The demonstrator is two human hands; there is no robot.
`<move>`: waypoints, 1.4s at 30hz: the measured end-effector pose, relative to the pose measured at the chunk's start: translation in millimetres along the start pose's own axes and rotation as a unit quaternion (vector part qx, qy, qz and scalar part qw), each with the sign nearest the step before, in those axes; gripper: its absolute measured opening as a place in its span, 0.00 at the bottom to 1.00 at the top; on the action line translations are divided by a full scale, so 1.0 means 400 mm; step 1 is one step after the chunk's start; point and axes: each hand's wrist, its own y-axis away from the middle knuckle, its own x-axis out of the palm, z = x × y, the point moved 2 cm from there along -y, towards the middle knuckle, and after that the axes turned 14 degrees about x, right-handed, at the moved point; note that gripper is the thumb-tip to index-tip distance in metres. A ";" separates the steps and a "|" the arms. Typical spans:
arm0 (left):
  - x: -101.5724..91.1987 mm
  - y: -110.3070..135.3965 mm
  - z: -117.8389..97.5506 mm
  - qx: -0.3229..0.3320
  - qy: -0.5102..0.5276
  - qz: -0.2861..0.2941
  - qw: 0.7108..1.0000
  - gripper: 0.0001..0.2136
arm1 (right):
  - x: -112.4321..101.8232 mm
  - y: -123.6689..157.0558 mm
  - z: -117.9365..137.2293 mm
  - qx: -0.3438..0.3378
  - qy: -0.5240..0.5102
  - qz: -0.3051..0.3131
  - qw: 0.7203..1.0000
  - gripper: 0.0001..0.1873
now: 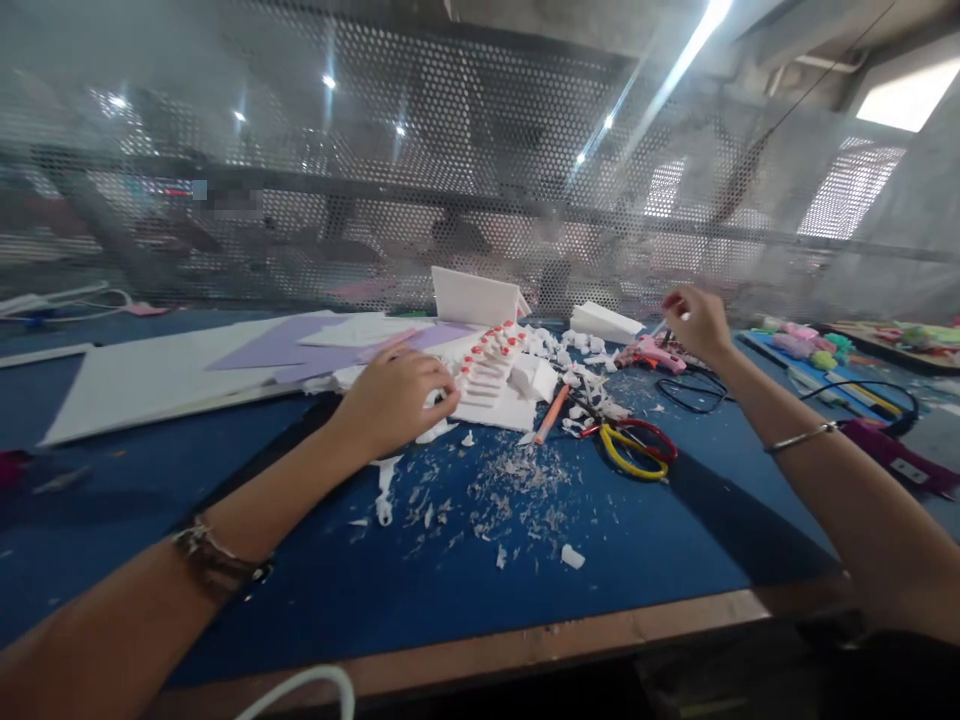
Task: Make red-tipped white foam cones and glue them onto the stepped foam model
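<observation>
A white foam model (480, 385) with a row of steps and small red-topped pieces stands at mid-table, a folded white board (476, 297) behind it. My left hand (397, 390) is at the model's left edge, its fingers curled and thumb near the fingertips. Whether they grip the model or a small piece, I cannot make out. My right hand (697, 320) is raised at the right above a pink glue gun (651, 353), fingers pinched together. A thin pale bit shows by its fingertips, too small to name.
Yellow-and-red-handled scissors (634, 450) and an orange-handled cutter (553, 413) lie before the model among foam scraps (525, 480). White and purple sheets (247, 345) cover the left. Coloured pompoms (806, 343) and a black cable (694, 395) lie right. A perforated screen (480, 130) stands behind.
</observation>
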 end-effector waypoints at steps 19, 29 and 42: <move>0.010 -0.006 -0.075 0.000 0.147 0.020 0.989 0.14 | 0.097 0.057 0.282 -0.134 -0.122 0.281 0.943 0.10; 0.008 -0.011 -0.173 -0.070 0.503 -0.120 0.853 0.35 | -0.022 0.217 0.403 -0.070 -0.363 0.393 0.842 0.11; -0.011 -0.008 -0.161 -0.151 0.581 -0.120 0.790 0.13 | -0.017 0.248 0.388 0.033 -0.503 0.440 0.743 0.08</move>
